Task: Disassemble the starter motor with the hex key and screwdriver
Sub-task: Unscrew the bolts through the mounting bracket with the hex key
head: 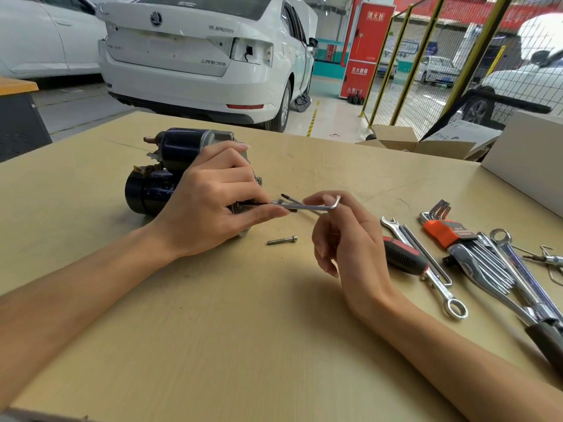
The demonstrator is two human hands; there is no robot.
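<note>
A: What do the hands hold?
B: The left hand (213,197) steadies the starter motor (158,172) on the table (243,330); the right hand (347,239) pinches the hex key (316,207).
A: Any loose parts?
B: One bolt (282,240) lies between them.

One starter motor (170,169), one loose bolt (282,240), two hands, one screwdriver (403,259).

white car (195,56) boot lid — "SUPERB" | red cabinet (367,50) — Chinese characters

Both forearms are bare, no sleeves in view. The left hand (213,196) and right hand (344,239) wear no gloves; fingernails look longish, perhaps unpainted.
</note>
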